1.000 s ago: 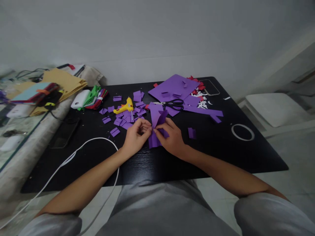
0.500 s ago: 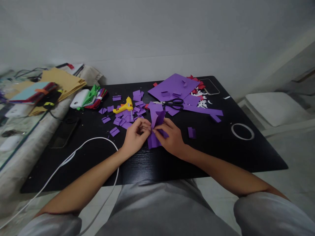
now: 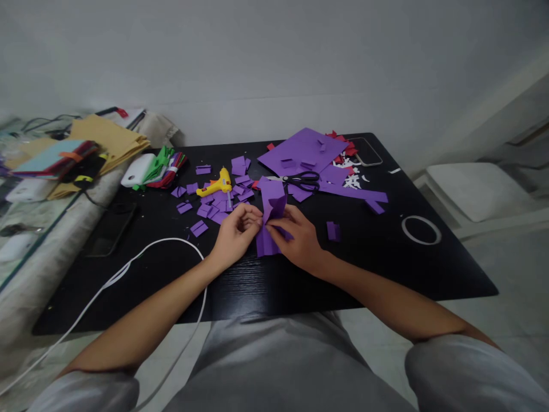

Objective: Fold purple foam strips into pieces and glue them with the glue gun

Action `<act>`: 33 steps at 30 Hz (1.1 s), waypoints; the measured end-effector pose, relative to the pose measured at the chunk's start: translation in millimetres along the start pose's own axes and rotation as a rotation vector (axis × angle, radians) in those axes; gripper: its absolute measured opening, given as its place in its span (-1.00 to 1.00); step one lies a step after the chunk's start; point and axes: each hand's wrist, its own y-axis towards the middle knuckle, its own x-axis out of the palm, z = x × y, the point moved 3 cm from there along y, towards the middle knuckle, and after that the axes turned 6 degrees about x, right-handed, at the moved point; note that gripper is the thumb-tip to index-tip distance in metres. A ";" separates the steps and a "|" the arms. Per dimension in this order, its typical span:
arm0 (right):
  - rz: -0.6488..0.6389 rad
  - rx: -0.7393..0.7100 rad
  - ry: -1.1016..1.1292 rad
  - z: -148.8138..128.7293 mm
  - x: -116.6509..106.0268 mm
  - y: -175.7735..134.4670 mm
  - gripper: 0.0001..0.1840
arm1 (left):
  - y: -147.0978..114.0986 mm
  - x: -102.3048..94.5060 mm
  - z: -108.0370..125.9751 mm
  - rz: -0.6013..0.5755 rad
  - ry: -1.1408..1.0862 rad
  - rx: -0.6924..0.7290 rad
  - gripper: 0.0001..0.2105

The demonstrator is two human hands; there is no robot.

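Between my hands, over the black table, is a folded purple sheet of paper [image 3: 268, 246] with creases and a flap standing up. My left hand [image 3: 237, 232] pinches its left edge with thumb and bent fingers. From the right, my right hand [image 3: 297, 234] grips the same paper, thumb and forefinger closed on the fold. Just behind the paper lie black-handled scissors [image 3: 303, 181]. A yellow glue gun [image 3: 215, 184] rests on a heap of small folded purple pieces [image 3: 208, 212] beyond my left hand. My fingertips partly hide the fold.
Purple sheets [image 3: 305, 150], red scraps [image 3: 349, 150] and white shreds [image 3: 353, 180] lie at the back right. A ring [image 3: 421, 242] sits at right on the black table [image 3: 377, 263]. A white cable [image 3: 160, 241] crosses the left side near a phone [image 3: 110, 232].
Both hands keep their hold on the purple paper, with almost no movement. The whole view has shifted very slightly.
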 end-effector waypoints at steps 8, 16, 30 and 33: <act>-0.069 -0.008 -0.057 0.9 1.3 0.5 -0.79 | -2.2 0.9 -5.8 -0.031 0.035 -0.004 -0.81; -0.008 0.201 0.200 1.4 -2.4 1.7 -0.60 | 0.0 -4.0 0.0 0.050 0.196 0.003 -0.83; -0.151 0.625 0.464 15.2 9.9 4.5 -0.82 | -1.8 -2.3 5.7 0.016 0.438 0.053 -0.90; -0.159 0.622 0.487 16.2 12.5 3.1 -0.81 | -2.3 -0.7 5.7 -0.005 0.469 0.028 -0.90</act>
